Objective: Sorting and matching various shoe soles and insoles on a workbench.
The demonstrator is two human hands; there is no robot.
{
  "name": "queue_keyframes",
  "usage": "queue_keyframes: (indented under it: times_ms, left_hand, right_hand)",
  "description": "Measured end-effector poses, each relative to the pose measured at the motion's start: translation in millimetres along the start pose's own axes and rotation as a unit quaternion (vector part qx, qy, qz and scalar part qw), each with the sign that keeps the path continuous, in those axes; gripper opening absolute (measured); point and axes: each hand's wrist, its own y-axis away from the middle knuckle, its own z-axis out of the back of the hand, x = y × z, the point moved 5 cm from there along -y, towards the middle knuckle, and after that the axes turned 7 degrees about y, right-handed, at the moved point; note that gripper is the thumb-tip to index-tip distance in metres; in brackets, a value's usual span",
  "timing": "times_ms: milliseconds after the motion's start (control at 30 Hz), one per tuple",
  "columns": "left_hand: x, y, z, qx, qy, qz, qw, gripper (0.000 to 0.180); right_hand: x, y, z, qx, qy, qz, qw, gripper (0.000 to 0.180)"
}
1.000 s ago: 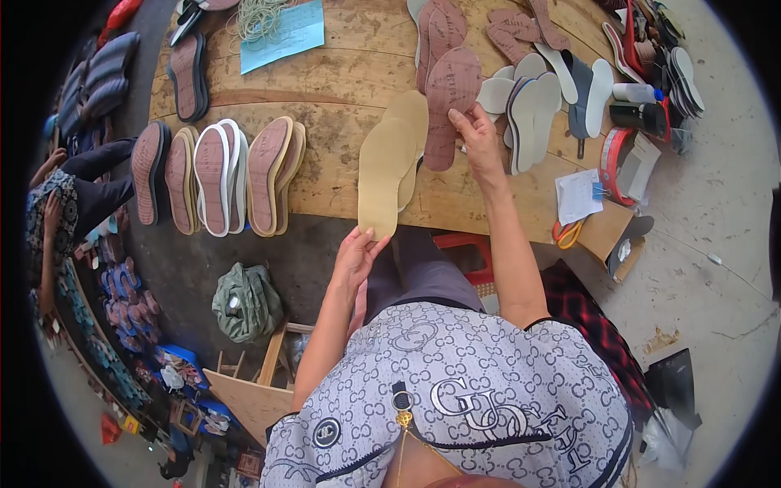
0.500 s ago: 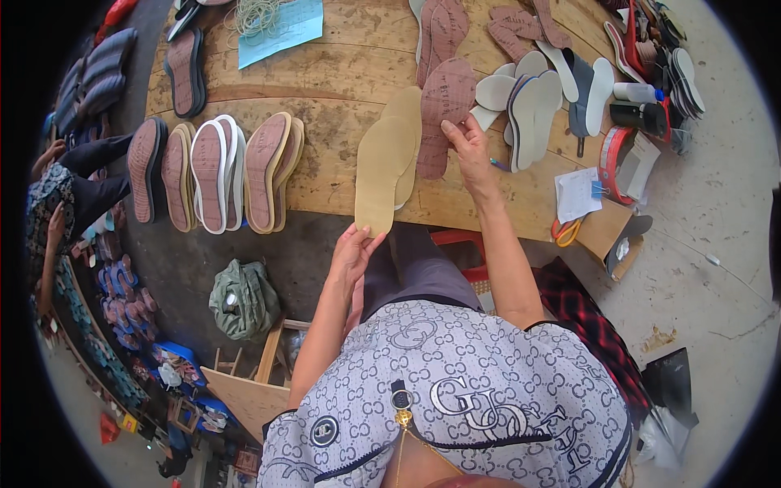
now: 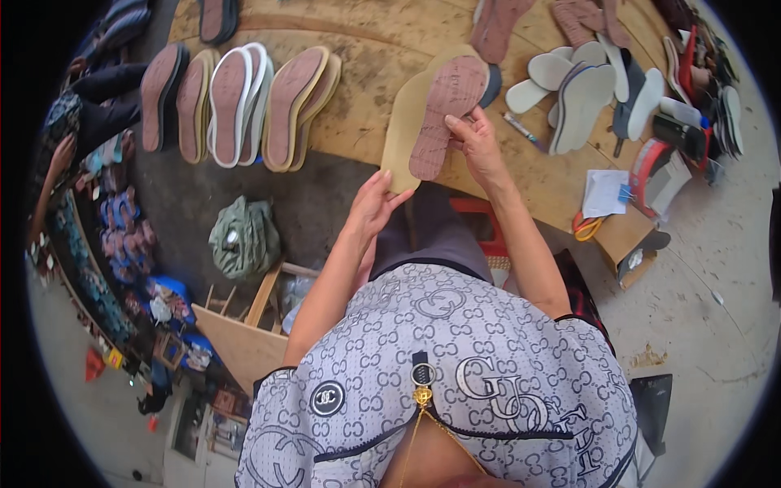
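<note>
My left hand (image 3: 377, 202) pinches the near end of a tan insole (image 3: 400, 130), held over the table's front edge. In my right hand (image 3: 476, 146) is a reddish-brown patterned insole (image 3: 452, 98), gripped by its side between thumb and fingers. This brown piece overlaps the right part of the tan one, and its near end lies close to my left fingers. Past its far right side shows a dark grey sole edge (image 3: 491, 85). Right of my right hand, a marker pen (image 3: 521, 128) lies near a stack of white soles (image 3: 582, 106).
Pairs of brown-topped insoles with tan (image 3: 296, 106), white (image 3: 231, 102) and dark (image 3: 161, 98) edges line the wooden table's (image 3: 358, 134) left front. More brown insoles (image 3: 498, 28) lie at the back. A red tape roll (image 3: 648, 175) and a cardboard box (image 3: 622, 240) are at right.
The brown insole has moved from beside the tan insole to lie over it. My view has shifted, so the table contents appear further right and higher.
</note>
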Motion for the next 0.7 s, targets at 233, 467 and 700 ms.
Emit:
queue_keyframes:
  times_ms: [233,467,700]
  left_hand:
    - [-1.1,11.4,-15.3,0.043,0.046,-0.007,0.998,0.034]
    - [-1.7,19.3,-16.5,0.048,0.048,0.000,0.998,0.033]
    - [-0.1,26.5,-24.9,0.060,-0.005,0.002,0.998,0.033]
  right_hand:
    - [-51.0,-0.9,-11.2,0.020,0.017,-0.042,0.999,0.035]
    - [-50.4,4.4,-18.8,0.013,0.004,-0.042,0.999,0.034]
    - [-43.9,14.8,-17.4,0.013,0.194,0.083,0.977,0.026]
